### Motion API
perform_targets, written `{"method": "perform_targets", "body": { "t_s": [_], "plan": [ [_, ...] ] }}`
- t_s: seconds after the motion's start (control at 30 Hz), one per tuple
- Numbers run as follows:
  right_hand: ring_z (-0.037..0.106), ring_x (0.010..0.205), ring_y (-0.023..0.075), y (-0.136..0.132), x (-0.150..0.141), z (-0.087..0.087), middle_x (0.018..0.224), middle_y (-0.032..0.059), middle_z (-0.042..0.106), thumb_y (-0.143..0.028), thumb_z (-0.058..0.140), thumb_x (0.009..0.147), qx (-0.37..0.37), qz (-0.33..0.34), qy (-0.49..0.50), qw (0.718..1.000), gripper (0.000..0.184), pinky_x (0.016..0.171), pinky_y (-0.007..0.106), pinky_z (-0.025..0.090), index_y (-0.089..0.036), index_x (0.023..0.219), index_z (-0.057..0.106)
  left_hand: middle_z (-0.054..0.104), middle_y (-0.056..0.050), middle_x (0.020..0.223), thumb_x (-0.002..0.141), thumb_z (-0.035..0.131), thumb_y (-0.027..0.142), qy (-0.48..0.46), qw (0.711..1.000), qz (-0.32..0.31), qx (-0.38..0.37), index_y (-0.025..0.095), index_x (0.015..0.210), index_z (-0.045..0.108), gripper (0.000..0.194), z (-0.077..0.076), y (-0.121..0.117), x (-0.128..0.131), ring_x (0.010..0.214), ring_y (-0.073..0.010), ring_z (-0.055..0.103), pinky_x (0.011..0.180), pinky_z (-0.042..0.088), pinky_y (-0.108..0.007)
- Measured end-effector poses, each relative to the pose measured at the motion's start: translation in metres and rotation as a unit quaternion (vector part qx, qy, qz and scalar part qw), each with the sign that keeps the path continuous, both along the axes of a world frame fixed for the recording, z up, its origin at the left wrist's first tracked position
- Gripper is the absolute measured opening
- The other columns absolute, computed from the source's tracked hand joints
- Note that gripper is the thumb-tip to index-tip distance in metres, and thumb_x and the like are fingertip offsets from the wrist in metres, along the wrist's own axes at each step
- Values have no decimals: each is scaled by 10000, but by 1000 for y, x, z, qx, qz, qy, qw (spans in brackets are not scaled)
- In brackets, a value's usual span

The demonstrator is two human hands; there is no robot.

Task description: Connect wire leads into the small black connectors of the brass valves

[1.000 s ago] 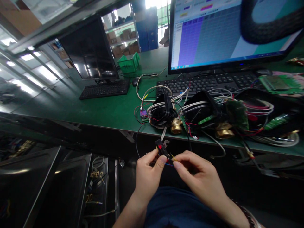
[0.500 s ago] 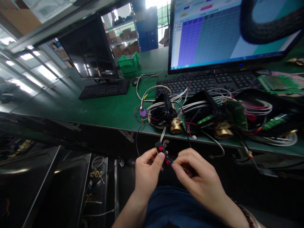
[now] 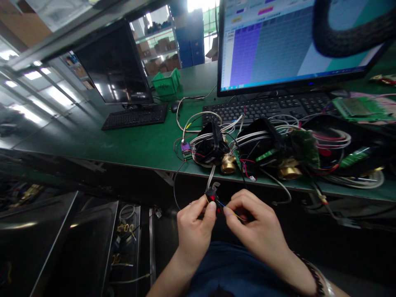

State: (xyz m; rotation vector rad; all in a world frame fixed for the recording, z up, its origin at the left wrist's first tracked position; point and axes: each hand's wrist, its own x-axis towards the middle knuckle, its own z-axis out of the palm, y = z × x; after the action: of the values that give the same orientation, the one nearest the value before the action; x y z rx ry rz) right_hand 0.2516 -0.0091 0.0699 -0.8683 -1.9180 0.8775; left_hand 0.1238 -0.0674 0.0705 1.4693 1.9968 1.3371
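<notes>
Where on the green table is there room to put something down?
The green table is bare in front of the left keyboard, from there to the tangle of wires. A smaller patch lies between the green bin and the lit monitor. The right side is crowded: black housings, brass fittings, circuit boards.

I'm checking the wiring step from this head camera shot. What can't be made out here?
- Small black connector: pins too small, partly behind left hand fingertips.
- Thin wires: ends hidden under right hand.
- Lit monitor: text blurred, top cut off, corner blocked by a dark looped object.
</notes>
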Motion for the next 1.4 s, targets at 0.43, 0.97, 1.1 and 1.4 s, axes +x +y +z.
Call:
{"method": "perform_targets", "body": {
  "t_s": [0.43,0.97,1.1,1.4],
  "plan": [
    [506,543,84,-1,3,2,657,-14,571,-177,592,832,-6,31,4,999,87,473,181,405,-189,750,619,722,-76,847,849,571,335,-160,986,-18,-35,144,997,715,281,-2,1,-2,711,-162,663,654,530,-226],
    [494,579,73,-3,7,-1,685,-5,486,-169,396,916,30,69,-52,996,283,536,191,380,-183,649,489,740,-66,749,833,586,266,-45,998,35,22,150,967,741,236,-7,2,1,539,-122,621,537,526,-214],
    [459,546,69,-2,4,-4,646,-13,455,-160,414,880,47,67,-109,991,292,508,191,331,-176,590,444,750,-77,799,860,552,197,61,995,19,74,132,974,732,223,-7,3,2,608,-131,676,573,548,-195],
    [467,542,67,0,3,-5,628,-14,473,-166,407,879,48,57,-118,990,299,511,176,325,-171,585,459,751,-93,876,885,538,165,144,982,-11,119,102,1002,708,216,-8,2,2,735,-139,712,703,568,-175]
  ]
}}
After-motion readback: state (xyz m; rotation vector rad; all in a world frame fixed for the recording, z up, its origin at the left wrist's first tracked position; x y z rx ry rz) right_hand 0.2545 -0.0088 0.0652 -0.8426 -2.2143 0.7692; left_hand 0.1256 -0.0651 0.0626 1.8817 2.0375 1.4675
